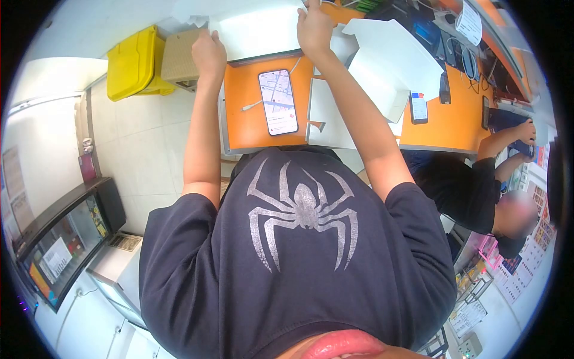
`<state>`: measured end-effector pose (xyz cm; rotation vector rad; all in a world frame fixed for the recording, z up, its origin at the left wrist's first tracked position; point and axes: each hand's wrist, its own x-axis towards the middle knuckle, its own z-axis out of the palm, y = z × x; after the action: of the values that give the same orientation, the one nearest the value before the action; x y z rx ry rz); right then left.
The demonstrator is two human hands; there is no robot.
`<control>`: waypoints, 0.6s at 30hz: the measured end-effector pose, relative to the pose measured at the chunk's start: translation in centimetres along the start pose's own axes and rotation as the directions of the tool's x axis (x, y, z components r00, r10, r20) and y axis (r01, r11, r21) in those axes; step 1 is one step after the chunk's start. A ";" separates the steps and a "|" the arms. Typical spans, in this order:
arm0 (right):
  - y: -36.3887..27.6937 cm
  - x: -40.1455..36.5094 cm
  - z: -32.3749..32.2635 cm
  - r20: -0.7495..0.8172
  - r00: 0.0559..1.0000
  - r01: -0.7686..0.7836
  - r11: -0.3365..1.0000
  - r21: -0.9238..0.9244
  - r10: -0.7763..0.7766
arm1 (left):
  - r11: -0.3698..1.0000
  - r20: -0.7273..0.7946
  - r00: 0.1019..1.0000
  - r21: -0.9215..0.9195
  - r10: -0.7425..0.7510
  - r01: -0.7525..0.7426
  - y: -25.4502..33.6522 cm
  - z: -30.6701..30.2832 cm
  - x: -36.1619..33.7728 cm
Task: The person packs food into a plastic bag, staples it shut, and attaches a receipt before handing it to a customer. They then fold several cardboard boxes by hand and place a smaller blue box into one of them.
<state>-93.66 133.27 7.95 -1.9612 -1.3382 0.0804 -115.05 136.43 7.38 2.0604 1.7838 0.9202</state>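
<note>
Beyond the phone (280,103) on the orange desk (242,136), left hand (210,55) and right hand (315,30), spaced apart, grip opposite sides of the white box (257,29); keep pressure even and walls square.

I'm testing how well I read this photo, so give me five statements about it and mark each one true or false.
1. The left hand and right hand both hold the white box. True.
2. A phone showing a map lies on the orange tabletop. True.
3. The right hand rests on that phone. False: it grips the white box.
4. The yellow bin stands to the person's right. False: it is to the left.
5. The spider print is red. False: it is silver-grey.
</note>
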 end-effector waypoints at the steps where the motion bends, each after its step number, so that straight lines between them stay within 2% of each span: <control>1: -0.2 0.0 0.0 0.029 0.999 -0.031 1.000 -0.002 0.031 | 1.000 0.010 1.000 0.013 0.007 -0.008 0.0 -0.1 0.1; 4: -0.4 -0.3 0.2 0.032 0.998 -0.059 0.998 -0.019 0.059 | 0.990 -0.112 0.984 0.034 0.137 -0.134 -0.3 0.3 0.5; 7: -1.4 -0.4 -0.4 0.043 0.994 -0.096 0.995 -0.020 0.097 | 1.000 0.057 0.998 0.001 -0.028 0.028 0.7 -0.8 0.6; 8: -1.7 -0.5 -0.8 0.056 0.992 -0.116 0.993 -0.018 0.117 | 0.999 0.053 0.998 -0.003 -0.044 0.045 0.9 -1.0 0.4; 11: -1.3 0.1 -0.5 -0.226 0.968 0.165 0.959 0.232 -0.112 | 0.996 0.063 0.995 -0.035 -0.076 0.078 1.5 -1.7 0.3; 14: -1.5 0.6 -1.5 -0.020 0.996 -0.080 0.954 0.288 0.090 | 0.989 0.097 0.992 -0.114 -0.083 0.094 1.6 -2.0 0.5; 17: 0.0 0.9 -0.1 0.014 0.996 -0.091 0.979 0.181 0.090 | 0.974 0.114 0.989 -0.197 -0.091 0.112 1.5 -1.8 0.6; 18: 0.5 0.8 0.2 -0.002 0.996 -0.082 0.976 0.200 0.085 | 0.968 0.134 0.986 -0.218 -0.097 0.124 1.7 -1.9 0.5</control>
<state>-93.05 133.96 7.77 -1.8441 -1.1917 0.2353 -114.87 136.14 9.95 1.8166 1.6304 0.8988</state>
